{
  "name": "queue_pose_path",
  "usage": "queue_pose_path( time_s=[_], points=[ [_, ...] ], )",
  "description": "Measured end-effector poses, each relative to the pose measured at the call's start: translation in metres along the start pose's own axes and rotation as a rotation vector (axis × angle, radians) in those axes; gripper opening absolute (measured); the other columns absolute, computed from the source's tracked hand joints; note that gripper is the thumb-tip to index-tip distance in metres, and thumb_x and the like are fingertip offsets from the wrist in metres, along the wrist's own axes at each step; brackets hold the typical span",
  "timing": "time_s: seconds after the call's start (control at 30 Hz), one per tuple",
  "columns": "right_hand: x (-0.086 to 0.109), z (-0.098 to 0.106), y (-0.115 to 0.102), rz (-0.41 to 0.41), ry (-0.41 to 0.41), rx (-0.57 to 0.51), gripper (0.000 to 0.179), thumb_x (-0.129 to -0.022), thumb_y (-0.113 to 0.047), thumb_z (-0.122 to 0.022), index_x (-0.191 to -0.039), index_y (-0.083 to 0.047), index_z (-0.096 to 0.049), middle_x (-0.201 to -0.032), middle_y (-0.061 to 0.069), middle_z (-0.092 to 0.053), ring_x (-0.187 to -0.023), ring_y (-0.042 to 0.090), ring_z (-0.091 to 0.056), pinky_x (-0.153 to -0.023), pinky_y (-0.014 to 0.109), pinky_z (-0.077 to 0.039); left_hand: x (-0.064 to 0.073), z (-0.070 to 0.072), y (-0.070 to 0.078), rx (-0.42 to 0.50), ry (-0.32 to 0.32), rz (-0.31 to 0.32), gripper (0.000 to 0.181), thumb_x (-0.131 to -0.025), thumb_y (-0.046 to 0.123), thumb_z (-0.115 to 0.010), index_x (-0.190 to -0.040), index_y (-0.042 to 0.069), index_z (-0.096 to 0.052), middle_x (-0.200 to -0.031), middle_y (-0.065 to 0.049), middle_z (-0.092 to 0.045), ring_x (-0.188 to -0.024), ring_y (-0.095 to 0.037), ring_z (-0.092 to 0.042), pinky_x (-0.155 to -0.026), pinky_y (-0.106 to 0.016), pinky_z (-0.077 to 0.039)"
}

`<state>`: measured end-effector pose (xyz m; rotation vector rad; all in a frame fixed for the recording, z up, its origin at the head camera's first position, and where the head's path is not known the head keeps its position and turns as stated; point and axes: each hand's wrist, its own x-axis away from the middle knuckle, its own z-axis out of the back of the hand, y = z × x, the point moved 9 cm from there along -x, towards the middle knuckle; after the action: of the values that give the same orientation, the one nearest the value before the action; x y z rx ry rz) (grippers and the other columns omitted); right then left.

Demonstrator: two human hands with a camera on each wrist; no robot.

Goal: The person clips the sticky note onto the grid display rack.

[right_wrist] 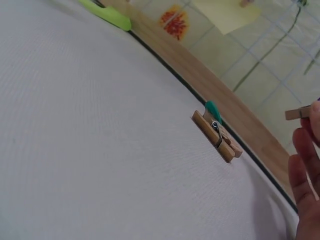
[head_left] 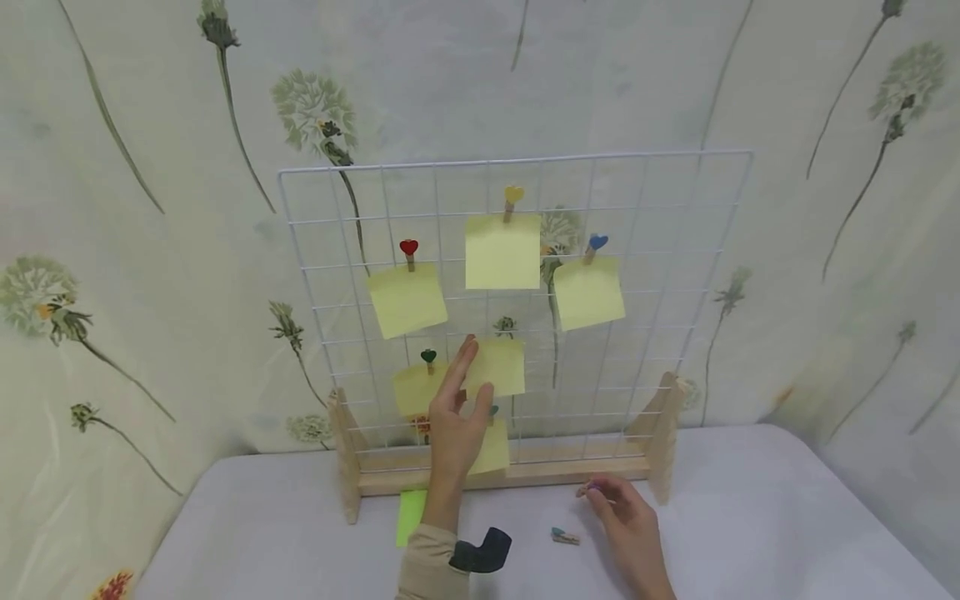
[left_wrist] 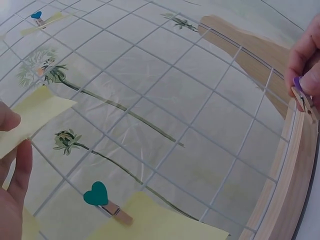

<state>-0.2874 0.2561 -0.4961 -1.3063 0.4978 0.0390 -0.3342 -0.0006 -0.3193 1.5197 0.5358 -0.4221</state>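
My left hand (head_left: 459,429) is raised to the white wire grid (head_left: 600,157), pinching a yellow sticky note (head_left: 501,368) between thumb and fingers; the left wrist view shows the thumb on the paper's near face. Lower right, close to the grid's wooden base, my right hand (head_left: 628,518) pinches a small wooden clothespin (left_wrist: 303,102) with a purple top, partly covered by the fingertips. Another clothespin (right_wrist: 216,136), topped in teal, lies on its side on the white table to the left of my right hand.
Heart-topped clothespins hold several yellow notes on the grid, including one with a red heart (head_left: 408,247), one with a yellow heart (head_left: 513,194) and one with a blue heart (head_left: 597,242). Wooden feet (head_left: 663,442) support the grid. Bright green paper (head_left: 409,517) lies by my left forearm.
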Motion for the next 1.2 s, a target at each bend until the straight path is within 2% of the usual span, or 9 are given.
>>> queue_pose_path(
  time_s=[0.1,0.2,0.37,0.43,0.53,0.63,0.8,1.03,1.2],
  points=[
    [0.000,0.002,-0.004,0.000,0.035,-0.029,0.022,-0.089,-0.001,-0.060,-0.111,0.001,-0.059,-0.097,0.004,-0.065,-0.088,0.003,-0.063,-0.073,0.016,-0.051,0.001,0.000,-0.001,0.013,-0.010,0.000,0.053,-0.091,-0.002,-0.054,-0.140,0.014,-0.045,-0.149,0.006,-0.040,-0.139,-0.013,-0.034,-0.103,-0.056,-0.038],
    [-0.002,0.005,-0.011,-0.003,0.061,-0.031,0.023,-0.090,0.000,-0.059,-0.113,0.001,-0.057,-0.099,0.001,-0.063,-0.088,0.001,-0.062,-0.073,0.015,-0.051,-0.001,-0.001,-0.002,0.035,-0.023,-0.006,0.056,-0.090,-0.006,-0.052,-0.141,0.013,-0.044,-0.150,0.004,-0.039,-0.140,-0.013,-0.033,-0.107,-0.048,-0.036],
    [-0.008,0.006,-0.030,0.035,0.059,-0.061,0.024,-0.089,0.002,-0.059,-0.113,0.003,-0.057,-0.101,-0.001,-0.063,-0.091,0.001,-0.061,-0.075,0.014,-0.051,-0.006,-0.003,-0.004,0.126,-0.021,-0.012,0.059,-0.088,-0.011,-0.052,-0.142,0.010,-0.042,-0.151,-0.003,-0.038,-0.139,-0.016,-0.035,-0.090,-0.022,-0.049],
    [-0.010,0.006,-0.039,0.062,0.056,-0.081,0.024,-0.089,0.003,-0.059,-0.113,0.005,-0.056,-0.101,-0.002,-0.063,-0.091,0.003,-0.061,-0.075,0.014,-0.051,-0.007,-0.001,-0.005,0.165,-0.012,-0.010,0.059,-0.087,-0.011,-0.054,-0.142,0.008,-0.042,-0.151,-0.006,-0.038,-0.137,-0.019,-0.037,-0.080,-0.017,-0.050],
    [-0.012,0.007,-0.056,0.111,0.052,-0.085,0.023,-0.088,0.004,-0.059,-0.111,0.006,-0.056,-0.100,-0.004,-0.063,-0.091,0.003,-0.061,-0.074,0.014,-0.051,-0.007,0.000,-0.011,0.196,-0.003,0.001,0.059,-0.087,-0.011,-0.054,-0.141,0.010,-0.043,-0.151,-0.006,-0.038,-0.136,-0.021,-0.039,-0.078,-0.015,-0.050],
    [-0.017,0.005,-0.073,0.149,0.040,-0.086,0.024,-0.088,0.005,-0.059,-0.111,0.007,-0.055,-0.101,-0.005,-0.062,-0.093,0.004,-0.060,-0.076,0.014,-0.051,-0.006,-0.001,-0.021,0.197,0.006,-0.010,0.059,-0.088,-0.008,-0.055,-0.141,0.016,-0.044,-0.150,-0.002,-0.039,-0.136,-0.017,-0.039,-0.077,-0.014,-0.049],
    [-0.034,-0.002,-0.097,0.177,-0.007,-0.108,0.023,-0.088,0.004,-0.059,-0.111,0.006,-0.056,-0.101,-0.005,-0.062,-0.094,0.005,-0.059,-0.077,0.014,-0.050,-0.008,-0.002,-0.025,0.181,0.014,-0.025,0.058,-0.090,-0.005,-0.056,-0.141,0.020,-0.044,-0.149,0.005,-0.040,-0.137,-0.011,-0.038,-0.077,-0.014,-0.049],
    [-0.054,-0.010,-0.125,0.246,-0.064,-0.078,0.022,-0.089,0.003,-0.060,-0.111,0.003,-0.057,-0.100,-0.005,-0.062,-0.093,0.004,-0.060,-0.074,0.015,-0.050,-0.003,0.001,-0.010,0.166,0.028,0.038,0.047,-0.090,-0.001,-0.058,-0.135,0.009,-0.050,-0.147,-0.002,-0.042,-0.136,-0.020,-0.040,-0.090,-0.020,-0.049],
    [-0.060,-0.013,-0.149,0.267,-0.092,-0.083,0.022,-0.088,0.005,-0.058,-0.110,0.005,-0.057,-0.100,0.007,-0.062,-0.093,0.005,-0.060,-0.077,0.014,-0.050,-0.002,0.001,-0.018,0.138,0.034,0.084,0.035,-0.090,0.001,-0.059,-0.124,0.006,-0.056,-0.146,-0.006,-0.042,-0.136,-0.023,-0.039,-0.097,-0.034,-0.048]
  ],
)
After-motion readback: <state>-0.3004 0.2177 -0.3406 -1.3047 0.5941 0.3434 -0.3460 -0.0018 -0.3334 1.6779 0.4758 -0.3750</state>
